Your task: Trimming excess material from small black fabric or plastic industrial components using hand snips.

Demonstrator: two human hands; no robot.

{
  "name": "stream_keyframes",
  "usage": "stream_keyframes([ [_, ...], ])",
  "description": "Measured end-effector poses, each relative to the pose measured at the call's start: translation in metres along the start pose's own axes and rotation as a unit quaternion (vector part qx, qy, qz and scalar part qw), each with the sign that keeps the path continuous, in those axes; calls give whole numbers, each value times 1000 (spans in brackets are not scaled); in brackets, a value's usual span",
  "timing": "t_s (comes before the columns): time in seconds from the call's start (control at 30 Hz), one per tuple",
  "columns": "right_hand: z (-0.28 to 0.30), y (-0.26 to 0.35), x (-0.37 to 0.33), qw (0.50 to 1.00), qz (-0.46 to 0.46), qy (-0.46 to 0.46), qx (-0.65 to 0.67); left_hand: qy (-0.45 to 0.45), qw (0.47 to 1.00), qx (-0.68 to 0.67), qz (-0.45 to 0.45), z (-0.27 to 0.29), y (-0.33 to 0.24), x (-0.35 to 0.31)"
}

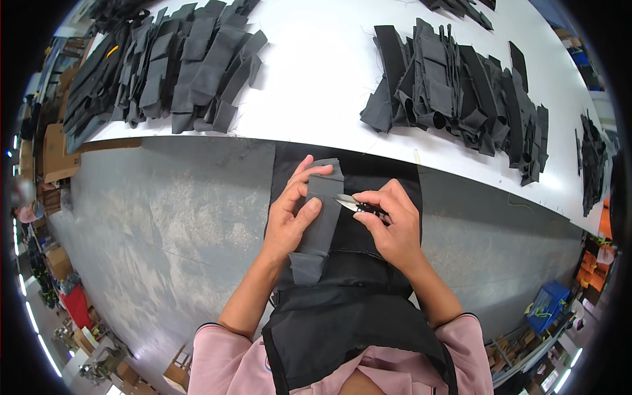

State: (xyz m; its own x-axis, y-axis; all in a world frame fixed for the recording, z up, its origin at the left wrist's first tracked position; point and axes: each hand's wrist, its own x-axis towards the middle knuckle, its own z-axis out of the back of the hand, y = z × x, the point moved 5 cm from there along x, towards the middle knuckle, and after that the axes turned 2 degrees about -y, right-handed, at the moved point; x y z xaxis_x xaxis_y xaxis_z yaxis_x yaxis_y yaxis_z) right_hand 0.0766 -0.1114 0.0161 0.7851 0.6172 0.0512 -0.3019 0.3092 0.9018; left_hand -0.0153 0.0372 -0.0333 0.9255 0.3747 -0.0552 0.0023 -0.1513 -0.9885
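Note:
My left hand point(294, 214) grips a dark grey strip of fabric point(322, 220) along its left side, thumb on top and fingers behind and over its upper part. The strip hangs lengthwise over my black apron point(355, 316), its lower end folded. In my right hand point(394, 220) is a pair of thread snips point(359, 205) with black handles, closed in by thumb and fingers. Their pointed metal blades reach the right edge of the strip, near its middle. Whether a thread lies between the blades is too small to tell.
Ahead stands a white table point(309, 72) with its near edge just beyond my hands. Dark fabric strips point(191, 66) lie piled at its left, and more strips point(454, 92) at its right. A blue crate point(548, 306) and a cardboard box point(59, 155) stand out to the sides.

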Motion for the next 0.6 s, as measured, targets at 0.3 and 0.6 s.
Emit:
stream_keyframes([
  [0.3,-5,-2,-3,1000,1,-10,6,-12,1000,14,1,6,-1,1],
  [0.6,-7,-1,-16,993,-85,55,67,-143,973,-75,163,16,21,20],
])
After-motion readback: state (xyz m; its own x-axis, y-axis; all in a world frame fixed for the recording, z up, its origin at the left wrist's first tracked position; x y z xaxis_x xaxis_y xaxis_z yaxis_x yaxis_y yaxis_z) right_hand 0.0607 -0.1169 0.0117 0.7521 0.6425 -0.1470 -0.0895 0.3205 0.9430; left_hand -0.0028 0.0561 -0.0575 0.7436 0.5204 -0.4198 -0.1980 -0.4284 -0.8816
